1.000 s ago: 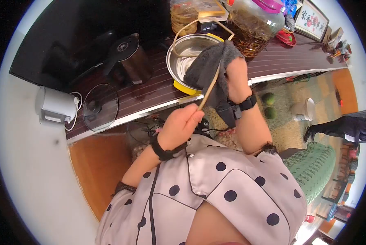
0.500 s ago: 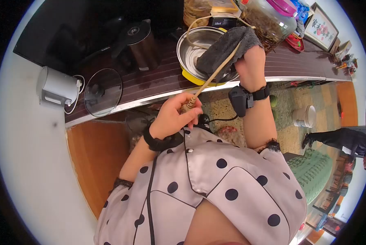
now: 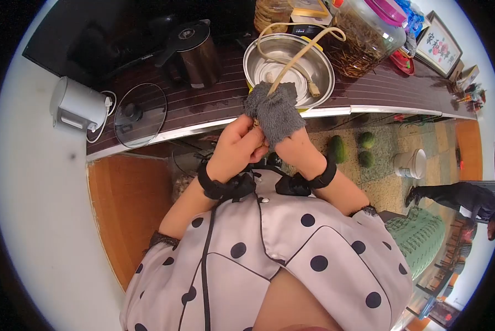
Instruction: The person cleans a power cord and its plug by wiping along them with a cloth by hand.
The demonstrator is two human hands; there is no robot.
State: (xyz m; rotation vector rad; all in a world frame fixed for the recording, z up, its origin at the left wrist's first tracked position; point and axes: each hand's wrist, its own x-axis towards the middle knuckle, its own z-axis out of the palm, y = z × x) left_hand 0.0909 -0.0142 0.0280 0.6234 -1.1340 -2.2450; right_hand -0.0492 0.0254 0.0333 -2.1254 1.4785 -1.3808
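Note:
A beige power cord (image 3: pixel 293 62) loops up out of a steel pot (image 3: pixel 326 74) with yellow edging and runs down to my hands. One end of it, a connector, lies inside the pot. My left hand (image 3: pixel 233 148) is closed around the cord's near end, most of which its fingers hide. Beside it, touching or nearly so, my right hand (image 3: pixel 301 153) grips a dark grey cloth (image 3: pixel 281 115). The cloth is bunched around the cord just in front of the pot's near rim.
On the dark counter (image 3: pixel 225 102) are a glass lid (image 3: pixel 151 122), a brown kettle (image 3: pixel 195 58), a grey appliance (image 3: pixel 76 105) and a big jar (image 3: pixel 363 36) with a pink lid. Below, watermelons (image 3: pixel 337 149) and a white bucket (image 3: pixel 410 164) stand on the floor. A person (image 3: pixel 457 198) is farther right.
My right hand has drawn the cloth along the cord, from above the pot down toward my left hand. The cord's connector end now shows in the pot. My left hand has stayed nearly in place.

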